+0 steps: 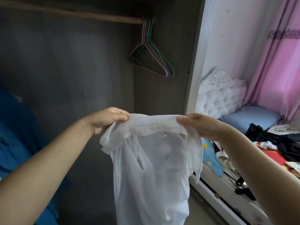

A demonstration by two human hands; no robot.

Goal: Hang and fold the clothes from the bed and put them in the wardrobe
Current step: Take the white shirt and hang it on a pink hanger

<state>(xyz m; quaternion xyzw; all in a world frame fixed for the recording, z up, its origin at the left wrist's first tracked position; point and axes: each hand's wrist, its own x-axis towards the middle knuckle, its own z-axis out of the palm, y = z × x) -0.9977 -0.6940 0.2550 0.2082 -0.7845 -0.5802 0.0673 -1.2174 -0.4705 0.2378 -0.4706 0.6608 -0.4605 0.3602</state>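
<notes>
A thin white collared shirt (pixel 151 168) hangs in front of me, stretched by its collar between both hands. My left hand (pixel 107 120) pinches the collar's left end, and my right hand (pixel 201 125) pinches its right end. The shirt's body drops straight down out of the frame. Behind it stands the open dark wardrobe (pixel 68 65) with a wooden rail (pixel 73 13) across the top. Several coloured hangers (pixel 151 52) hang bunched at the rail's right end. To the right lies the bed (pixel 243 184) with dark clothes (pixel 276 140) piled on it.
A blue garment (pixel 17 135) hangs at the left inside the wardrobe. The wardrobe's white side panel (pixel 196 62) stands between the wardrobe and the bed. A blue pillow (pixel 250 116), a white ruffled item (pixel 219 93) and pink curtains (pixel 276 62) lie beyond.
</notes>
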